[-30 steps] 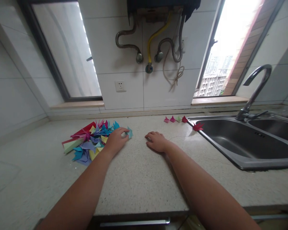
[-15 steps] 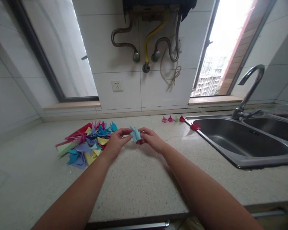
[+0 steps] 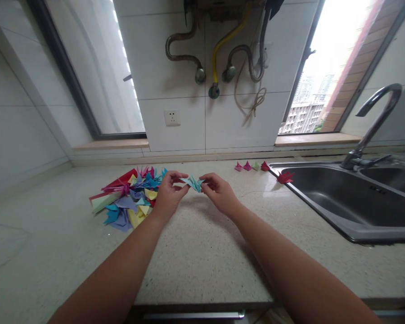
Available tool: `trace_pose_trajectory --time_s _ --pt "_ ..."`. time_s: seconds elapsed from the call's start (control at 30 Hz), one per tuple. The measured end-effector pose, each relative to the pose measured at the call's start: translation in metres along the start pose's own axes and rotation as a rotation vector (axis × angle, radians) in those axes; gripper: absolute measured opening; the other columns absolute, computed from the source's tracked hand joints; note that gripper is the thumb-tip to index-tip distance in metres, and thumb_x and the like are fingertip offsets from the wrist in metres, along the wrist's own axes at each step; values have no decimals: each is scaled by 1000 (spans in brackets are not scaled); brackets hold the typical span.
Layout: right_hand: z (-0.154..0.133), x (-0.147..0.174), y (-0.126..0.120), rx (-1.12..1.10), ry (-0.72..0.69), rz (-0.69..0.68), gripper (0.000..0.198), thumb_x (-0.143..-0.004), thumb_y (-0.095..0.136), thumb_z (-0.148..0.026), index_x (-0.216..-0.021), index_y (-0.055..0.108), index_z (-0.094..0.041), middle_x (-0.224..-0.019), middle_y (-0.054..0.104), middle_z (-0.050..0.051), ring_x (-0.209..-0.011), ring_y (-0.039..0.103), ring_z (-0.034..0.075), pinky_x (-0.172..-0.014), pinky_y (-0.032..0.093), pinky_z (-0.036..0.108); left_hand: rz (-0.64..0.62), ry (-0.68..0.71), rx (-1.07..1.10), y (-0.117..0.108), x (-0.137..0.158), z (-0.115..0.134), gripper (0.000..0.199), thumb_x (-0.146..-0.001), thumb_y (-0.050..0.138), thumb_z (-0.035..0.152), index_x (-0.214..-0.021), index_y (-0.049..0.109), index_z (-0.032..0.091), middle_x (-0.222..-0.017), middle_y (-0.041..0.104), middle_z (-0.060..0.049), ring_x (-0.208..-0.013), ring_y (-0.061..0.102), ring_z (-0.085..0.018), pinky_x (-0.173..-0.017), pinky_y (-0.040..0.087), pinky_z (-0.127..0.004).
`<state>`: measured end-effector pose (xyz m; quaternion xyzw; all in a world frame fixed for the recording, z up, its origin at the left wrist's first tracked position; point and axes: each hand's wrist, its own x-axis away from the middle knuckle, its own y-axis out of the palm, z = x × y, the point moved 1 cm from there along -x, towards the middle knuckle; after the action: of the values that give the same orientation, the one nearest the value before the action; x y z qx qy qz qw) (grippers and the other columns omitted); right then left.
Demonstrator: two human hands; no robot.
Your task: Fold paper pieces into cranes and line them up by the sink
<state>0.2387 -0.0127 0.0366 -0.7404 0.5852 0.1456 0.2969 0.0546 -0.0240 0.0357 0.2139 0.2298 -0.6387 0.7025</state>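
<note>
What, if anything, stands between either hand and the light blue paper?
Nothing visible: the left hand and right hand both hold the light blue paper by its opposite sides. The paper pile lies off to the left, outside the gap between the hands.

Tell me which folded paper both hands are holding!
The pale blue paper, pinched by the left hand and the right hand; the other papers lie in the pile on the left or near the sink.

Matt paper crane [image 3: 195, 183], speckled stone-look counter [image 3: 195, 252], smooth metal sink [image 3: 327, 193]
</note>
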Motion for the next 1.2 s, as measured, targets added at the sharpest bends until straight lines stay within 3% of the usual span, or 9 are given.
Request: trace_pose_trajectory --time_s 0.17,0.3,0.47,0.6,0.83,1.03,1.2 --pt "-5 2 3 57 -49 21 22 -89 58 -29 -110 59 -21 -93 67 5 -81 65 15 -75 53 31 14 53 -162 -3 2 -1 23 -77 68 27 -83 48 18 -99 64 -6 -92 62 -17 -67 48 -24" --pt "-8 2 5 52 -88 18 21 -89 58 -27 -109 59 -20 -100 66 6 -82 65 14 -76 53 30 1 87 -235 -2 3 -1 19 -78 68 26 -86 53 17 -97 62 -4 -84 60 -14 -65 47 -22" --pt "-10 1 5 60 -161 41 21 -88 60 -24 -109 57 -21 -104 65 6 -81 64 13 -74 53 29 -24 -31 16 4 4 -2 45 -74 72 26 -110 45 22 -100 57 -3 -84 61 -15 -57 50 -21" --pt "-8 2 6 -17 -179 47 37 -87 62 -24 -120 47 -24 -108 64 6 -84 64 14 -76 54 30 -65 -170 222 8 5 0 62 -74 74 29 -121 34 25 -97 58 -1 -69 63 -14 -50 52 -24" --pt "-9 4 6 -25 -150 30 55 -85 66 -30 -130 36 -26 -108 62 8 -82 64 16 -75 54 34 -168 -249 230 7 5 5 34 -75 74 37 -89 54 14 -84 61 -4 -73 66 -18 -53 52 -24" --pt "-8 3 6 -53 -178 89 69 -83 69 -26 -136 25 -28 -103 61 5 -85 63 16 -81 52 36 -263 -282 310 6 8 9 34 -88 58 44 -104 60 14 -103 63 -11 -84 65 -20 -55 54 -26" --pt "-4 1 4 -1 -203 115 68 -79 71 -22 -131 29 -27 -98 59 3 -78 59 14 -74 50 32 -272 -248 183 8 8 8 40 -76 75 36 -106 60 14 -97 64 -9 -84 63 -19 -55 53 -24"
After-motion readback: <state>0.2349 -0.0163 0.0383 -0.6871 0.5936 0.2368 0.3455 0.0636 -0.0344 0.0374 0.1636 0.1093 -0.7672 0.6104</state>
